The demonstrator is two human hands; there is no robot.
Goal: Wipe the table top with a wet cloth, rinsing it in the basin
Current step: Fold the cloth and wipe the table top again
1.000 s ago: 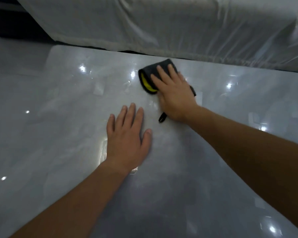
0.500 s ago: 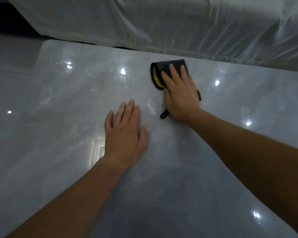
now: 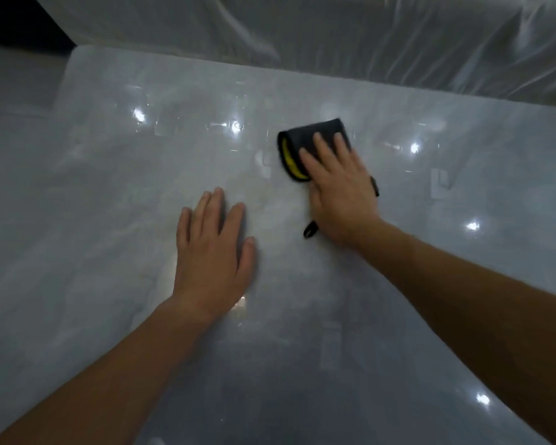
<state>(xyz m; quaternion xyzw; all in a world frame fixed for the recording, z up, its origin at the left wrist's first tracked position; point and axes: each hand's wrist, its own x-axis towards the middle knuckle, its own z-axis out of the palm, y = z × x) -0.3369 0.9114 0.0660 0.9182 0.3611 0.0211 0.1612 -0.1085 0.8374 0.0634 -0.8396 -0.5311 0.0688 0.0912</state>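
Note:
A folded dark grey cloth (image 3: 305, 136) with a yellow inner edge lies on the glossy grey marble table top (image 3: 109, 203), a little beyond the middle. My right hand (image 3: 341, 187) presses flat on the cloth, fingers spread over it, and a small black loop of the cloth sticks out by the wrist. My left hand (image 3: 214, 248) rests flat on the bare table, palm down, fingers apart, to the left of the cloth and nearer me. No basin is in view.
Furniture under a clear plastic sheet (image 3: 334, 36) runs along the table's far edge. The table's left edge (image 3: 63, 88) drops to a dim grey floor. Ceiling lights reflect as bright spots on the surface.
My right hand has slid the cloth to the right and slightly toward me along the far part of the table. My left hand has stayed flat in about the same place.

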